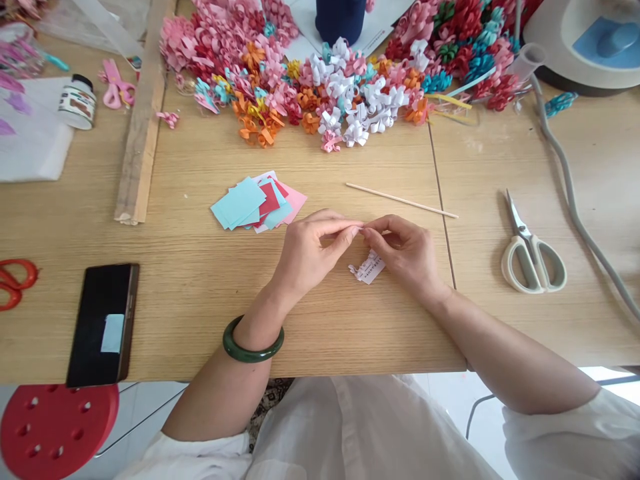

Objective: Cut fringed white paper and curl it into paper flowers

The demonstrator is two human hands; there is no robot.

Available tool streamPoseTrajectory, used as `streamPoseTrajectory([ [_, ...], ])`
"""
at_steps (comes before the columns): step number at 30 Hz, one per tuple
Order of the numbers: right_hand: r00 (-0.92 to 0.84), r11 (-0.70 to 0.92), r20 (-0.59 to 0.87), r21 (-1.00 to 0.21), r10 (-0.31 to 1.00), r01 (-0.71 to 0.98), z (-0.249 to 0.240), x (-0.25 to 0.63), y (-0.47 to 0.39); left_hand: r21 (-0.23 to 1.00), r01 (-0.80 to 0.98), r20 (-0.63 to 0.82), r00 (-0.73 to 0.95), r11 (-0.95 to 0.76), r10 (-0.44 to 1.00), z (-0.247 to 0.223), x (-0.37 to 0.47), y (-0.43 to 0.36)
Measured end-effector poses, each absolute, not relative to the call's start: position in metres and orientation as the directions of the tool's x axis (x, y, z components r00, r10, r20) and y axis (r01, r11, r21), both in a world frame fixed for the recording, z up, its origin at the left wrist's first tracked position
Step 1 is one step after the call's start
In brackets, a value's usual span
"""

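Observation:
In the middle of the table my left hand [310, 250] and my right hand [405, 253] meet, both closed in a pinch with fingertips touching. Whatever lies between the tips is too small to make out. A white paper piece [371, 268] with a fringed, curling edge and dark print shows just below, against my right fingers, which hide its upper part. Beyond my left hand is a loose pile of cut paper pieces [240, 203] in light blue, red, pink and white. A thin wooden stick [400, 199] lies beyond my right hand.
Curled paper flowers [280, 87] are heaped along the back. On the right are scissors [533, 260] and a grey cable [570, 180]. A wooden bar [143, 127], a small jar [77, 102], a phone [95, 320] and red-handled scissors [17, 283] lie to the left. A red stool [55, 433] stands below.

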State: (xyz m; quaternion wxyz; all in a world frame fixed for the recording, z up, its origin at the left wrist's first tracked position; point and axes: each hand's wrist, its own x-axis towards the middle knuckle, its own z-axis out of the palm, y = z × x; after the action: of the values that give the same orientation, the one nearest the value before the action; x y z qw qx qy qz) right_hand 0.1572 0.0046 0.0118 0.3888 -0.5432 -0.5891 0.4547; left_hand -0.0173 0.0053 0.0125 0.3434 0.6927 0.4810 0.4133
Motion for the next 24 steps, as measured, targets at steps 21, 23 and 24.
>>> streamPoseTrajectory([
  [21, -0.116, 0.030, -0.006, -0.952, 0.993, 0.303, 0.0089, 0.1574, 0.0035, 0.803, 0.466, 0.316, 0.194, -0.370, 0.929, 0.0117, -0.0159, 0.0051],
  [23, -0.111, 0.020, -0.013, -0.955, 0.994, 0.295, 0.0086, 0.1574, 0.0034, 0.771, 0.500, 0.331, 0.214, -0.394, 0.919, 0.0110, -0.0151, 0.0052],
  [24, -0.111, 0.019, -0.014, -0.956, 0.994, 0.292, 0.0084, 0.1574, 0.0034, 0.757, 0.516, 0.333, 0.222, -0.401, 0.916, 0.0106, -0.0146, 0.0052],
])
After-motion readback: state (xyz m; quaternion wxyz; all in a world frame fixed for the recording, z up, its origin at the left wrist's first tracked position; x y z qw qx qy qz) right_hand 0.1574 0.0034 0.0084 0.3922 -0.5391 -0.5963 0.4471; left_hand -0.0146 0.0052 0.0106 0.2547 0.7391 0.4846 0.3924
